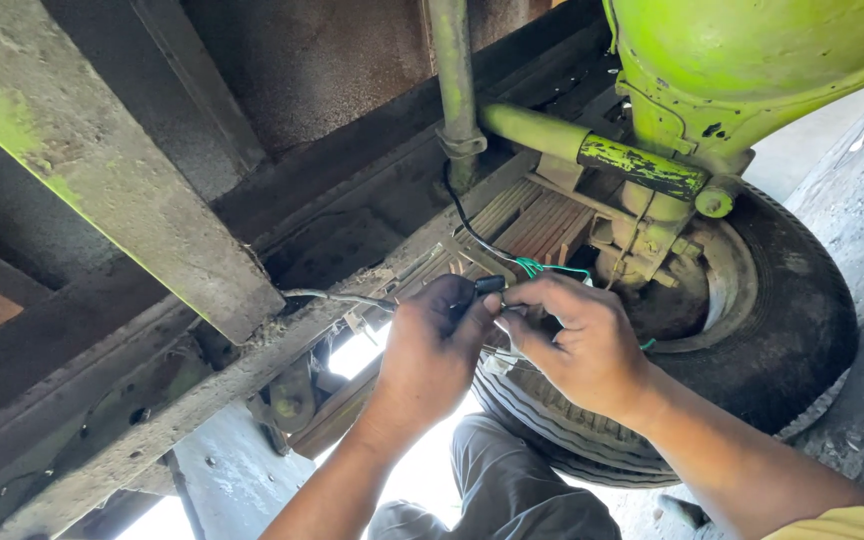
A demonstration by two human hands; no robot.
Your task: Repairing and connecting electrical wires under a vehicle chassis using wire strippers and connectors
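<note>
A: Item one, left hand (pixel 430 355)?

B: Raised under the vehicle frame, fingers curled together and pinched on a small black connector (pixel 488 285), which sits at the fingertips just below the frame rail (pixel 252 365).

A: Item two, right hand (pixel 572 345)?

B: Beside the left, touching it at the fingertips. Thumb and forefinger closed on the wiring right next to the black connector; remaining fingers folded in. Exactly which strand it grips, cannot tell.

A: Item three, wiring?

B: One black wire (pixel 462 215) running down from the green pipe (pixel 455 90) to the hands. Green wire (pixel 542 268) bunched just above the right knuckles. One grey cable (pixel 337 297) coming from the left along the rail, ending at the left hand.

A: Item four, surroundings?

B: Worn tyre (pixel 792 340) behind and below the right hand, close to the wrist. Bright green bodywork (pixel 752 50) above the wheel. Slanted beam (pixel 102 170) with flaking green paint, upper left, well apart from the hands. Grey trouser leg (pixel 497 485) below, between the forearms. Yellow sleeve (pixel 852 525) at the lower right corner
</note>
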